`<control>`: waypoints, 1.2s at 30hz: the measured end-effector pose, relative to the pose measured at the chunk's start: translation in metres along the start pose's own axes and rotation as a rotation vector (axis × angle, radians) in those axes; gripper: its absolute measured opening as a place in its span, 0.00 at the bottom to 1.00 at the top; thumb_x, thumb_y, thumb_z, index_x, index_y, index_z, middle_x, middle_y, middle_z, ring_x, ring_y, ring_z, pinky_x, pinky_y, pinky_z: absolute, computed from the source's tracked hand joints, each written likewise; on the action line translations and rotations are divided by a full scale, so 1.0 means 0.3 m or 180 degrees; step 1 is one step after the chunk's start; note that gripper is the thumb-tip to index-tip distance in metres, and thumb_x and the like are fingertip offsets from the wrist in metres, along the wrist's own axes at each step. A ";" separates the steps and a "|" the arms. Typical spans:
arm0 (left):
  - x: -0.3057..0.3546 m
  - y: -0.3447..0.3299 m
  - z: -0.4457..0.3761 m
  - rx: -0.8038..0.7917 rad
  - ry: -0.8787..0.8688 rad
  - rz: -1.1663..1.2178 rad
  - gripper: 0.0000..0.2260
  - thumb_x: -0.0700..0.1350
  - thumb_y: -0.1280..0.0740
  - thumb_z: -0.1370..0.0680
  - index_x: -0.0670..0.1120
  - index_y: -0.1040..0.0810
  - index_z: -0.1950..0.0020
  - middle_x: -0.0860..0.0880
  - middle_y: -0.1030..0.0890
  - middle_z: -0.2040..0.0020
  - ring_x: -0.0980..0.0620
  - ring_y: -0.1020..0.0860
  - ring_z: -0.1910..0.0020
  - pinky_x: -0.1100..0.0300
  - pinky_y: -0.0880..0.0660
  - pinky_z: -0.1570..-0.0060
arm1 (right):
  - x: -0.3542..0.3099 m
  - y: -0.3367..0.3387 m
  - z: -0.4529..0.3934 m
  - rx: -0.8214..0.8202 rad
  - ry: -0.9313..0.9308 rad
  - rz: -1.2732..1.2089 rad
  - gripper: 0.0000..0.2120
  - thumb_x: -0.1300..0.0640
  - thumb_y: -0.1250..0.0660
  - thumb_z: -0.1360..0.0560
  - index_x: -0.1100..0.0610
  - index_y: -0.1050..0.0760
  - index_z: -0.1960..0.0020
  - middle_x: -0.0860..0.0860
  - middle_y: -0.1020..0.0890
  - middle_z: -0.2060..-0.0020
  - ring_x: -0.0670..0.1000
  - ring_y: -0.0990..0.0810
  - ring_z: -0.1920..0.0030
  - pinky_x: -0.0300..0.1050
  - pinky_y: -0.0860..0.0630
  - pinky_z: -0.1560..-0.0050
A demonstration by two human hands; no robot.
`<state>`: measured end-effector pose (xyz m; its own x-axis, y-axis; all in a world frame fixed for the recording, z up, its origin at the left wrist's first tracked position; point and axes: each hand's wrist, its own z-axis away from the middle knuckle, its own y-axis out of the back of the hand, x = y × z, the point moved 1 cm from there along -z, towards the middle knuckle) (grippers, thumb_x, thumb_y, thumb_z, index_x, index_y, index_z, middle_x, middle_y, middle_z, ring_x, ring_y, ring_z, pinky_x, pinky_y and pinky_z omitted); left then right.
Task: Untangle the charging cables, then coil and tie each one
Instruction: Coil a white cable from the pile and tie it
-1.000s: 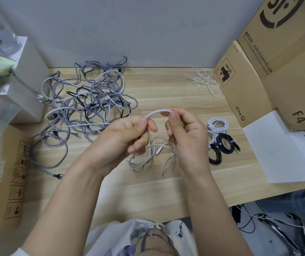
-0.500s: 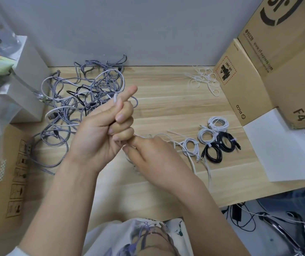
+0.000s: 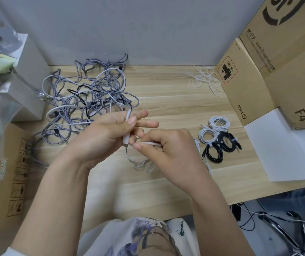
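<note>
My left hand (image 3: 109, 133) holds the plug end of a white cable (image 3: 126, 139) upright between thumb and fingers, above the middle of the wooden table (image 3: 166, 100). My right hand (image 3: 168, 150) pinches the same cable's cord just to the right of that plug. The rest of the white cable lies in loose loops on the table below my hands. A big tangle of grey, white and black cables (image 3: 87, 100) lies at the back left. Several coiled and tied cables (image 3: 218, 137), white and black, lie at the right.
White cable ties (image 3: 203, 80) lie at the back right beside stacked cardboard boxes (image 3: 258, 71). A white sheet (image 3: 284, 148) covers the table's right end. Grey boxes and plastic bags (image 3: 9, 71) stand at the left, with a cardboard box (image 3: 5, 172) below them.
My left hand came down and rightward from the tangle, the plug now standing in it. My right hand moved up to the cord beside it. The camera shifted slightly.
</note>
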<state>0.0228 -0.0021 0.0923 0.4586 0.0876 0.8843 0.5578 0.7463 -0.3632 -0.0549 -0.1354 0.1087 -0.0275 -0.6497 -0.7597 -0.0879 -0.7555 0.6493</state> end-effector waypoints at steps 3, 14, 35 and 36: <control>-0.004 0.000 -0.001 0.0133 -0.0098 -0.0237 0.10 0.44 0.37 0.27 0.41 0.23 0.49 0.46 0.16 0.51 0.46 0.22 0.51 0.54 0.24 0.49 | -0.007 0.007 0.001 0.0145 -0.0030 -0.0200 0.09 0.46 0.33 0.31 0.50 0.18 0.59 0.37 0.24 0.76 0.42 0.26 0.73 0.44 0.33 0.68; -0.006 0.013 0.001 0.0113 -0.0005 0.0544 0.18 0.39 0.35 0.26 0.37 0.30 0.36 0.41 0.17 0.47 0.47 0.18 0.47 0.58 0.21 0.48 | -0.026 0.004 -0.001 -0.0130 0.0359 0.0145 0.10 0.48 0.34 0.30 0.51 0.19 0.62 0.35 0.29 0.78 0.42 0.33 0.72 0.44 0.33 0.65; 0.025 -0.046 0.039 -0.1600 -0.0658 0.0667 0.15 0.45 0.41 0.20 0.39 0.22 0.40 0.52 0.19 0.66 0.65 0.27 0.73 0.70 0.33 0.68 | 0.030 0.023 -0.035 0.0650 -0.0127 -0.1046 0.12 0.45 0.40 0.24 0.42 0.25 0.65 0.47 0.25 0.73 0.47 0.29 0.69 0.46 0.32 0.65; 0.031 -0.047 0.039 -0.1513 -0.0709 0.0778 0.15 0.45 0.41 0.20 0.40 0.23 0.39 0.53 0.19 0.65 0.65 0.26 0.72 0.70 0.31 0.67 | 0.037 0.014 -0.034 0.0509 -0.0220 -0.0904 0.13 0.45 0.41 0.24 0.42 0.27 0.66 0.45 0.28 0.74 0.43 0.32 0.71 0.45 0.35 0.67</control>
<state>0.0111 -0.0041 0.1092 0.4851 0.3955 0.7799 0.7271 0.3129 -0.6111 -0.0455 -0.1466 0.1033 -0.0466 -0.4035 -0.9138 -0.2568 -0.8792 0.4013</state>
